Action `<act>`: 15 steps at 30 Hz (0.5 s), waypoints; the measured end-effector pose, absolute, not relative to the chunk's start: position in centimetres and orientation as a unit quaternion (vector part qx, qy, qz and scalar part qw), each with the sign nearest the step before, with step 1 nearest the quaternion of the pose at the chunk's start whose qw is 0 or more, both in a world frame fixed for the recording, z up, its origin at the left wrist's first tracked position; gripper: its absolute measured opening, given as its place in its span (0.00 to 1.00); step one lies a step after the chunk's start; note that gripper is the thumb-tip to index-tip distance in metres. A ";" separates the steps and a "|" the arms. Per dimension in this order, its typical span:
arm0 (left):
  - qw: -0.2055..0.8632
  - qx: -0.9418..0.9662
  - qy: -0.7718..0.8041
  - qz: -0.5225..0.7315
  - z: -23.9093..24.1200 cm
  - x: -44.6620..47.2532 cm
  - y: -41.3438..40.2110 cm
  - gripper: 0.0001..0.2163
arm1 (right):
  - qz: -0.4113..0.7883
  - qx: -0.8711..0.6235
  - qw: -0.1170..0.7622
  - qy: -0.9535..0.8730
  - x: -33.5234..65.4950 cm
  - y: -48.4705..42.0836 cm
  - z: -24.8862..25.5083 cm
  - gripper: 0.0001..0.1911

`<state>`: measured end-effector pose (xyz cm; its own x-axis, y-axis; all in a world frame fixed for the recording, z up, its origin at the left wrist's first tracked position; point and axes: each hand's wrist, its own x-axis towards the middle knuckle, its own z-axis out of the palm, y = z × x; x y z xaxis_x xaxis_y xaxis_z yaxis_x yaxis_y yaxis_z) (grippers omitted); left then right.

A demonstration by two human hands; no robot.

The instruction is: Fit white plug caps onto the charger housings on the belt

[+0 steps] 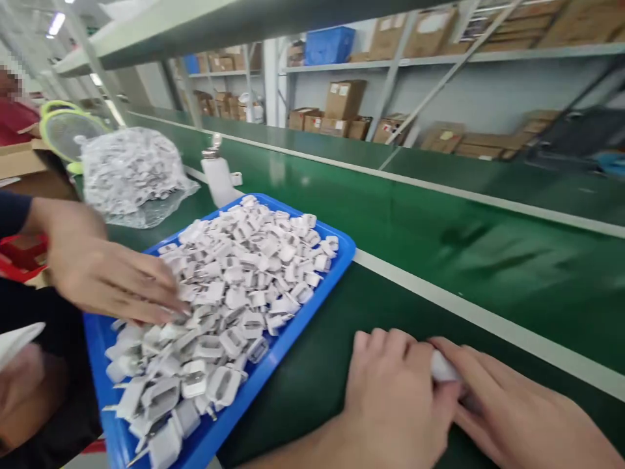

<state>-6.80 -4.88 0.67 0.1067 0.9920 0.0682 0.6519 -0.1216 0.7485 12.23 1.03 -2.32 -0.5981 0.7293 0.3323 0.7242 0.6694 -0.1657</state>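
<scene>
- So, mid-handling of a single plug (pixel 443 369), by the look of it: pinched between left hand (pixel 390 391) and right hand (pixel 508 410), low down on the belt (pixel 439 260), just right of the tray (pixel 342 251).
- Left fingers curled shut around the near end, right fingertips closed over the far end. Only a sliver of white peeking out between them, so can't tell which way round it sits.
- Looks like a fit-or-check step on that one piece rather than a pick. Just a guess from the grip, mind.
- Heaped high on the blue tray: the pile (pixel 244 280) of the same white plugs, well within reach on the left.
- Also digging in there: a co-worker's hand (pixel 105 273), dark sleeve, fingers spread flat over the near-left part of the heap. Not gripping anything visible.
- Behind the tray: a clear bag (pixel 129 169) stuffed with more white parts, plus a white bottle (pixel 218 176) standing upright just beside the tray's far corner.
- For the next move: a firm two-handed hold, and a free spot to put the piece down, apart from the heap so as not to mix it back in.
- Then a reach left for a fresh one, minding the other hand already in the tray. Better to go for the right half of the heap.
- Bit of motion blur on the belt's far side, so no comment there.
</scene>
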 end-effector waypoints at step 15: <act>0.324 0.672 0.539 0.390 -0.2 -7.8 -6.6 0.08 | 0.053 -0.387 0.135 -0.911 10.2 -2.1 1.1 0.47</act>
<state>-7.81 -6.62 -0.21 0.1137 0.9780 0.1747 0.4715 -0.2079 0.8570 10.24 -2.07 1.12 -0.6646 0.7185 0.2052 0.6898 0.6955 -0.2013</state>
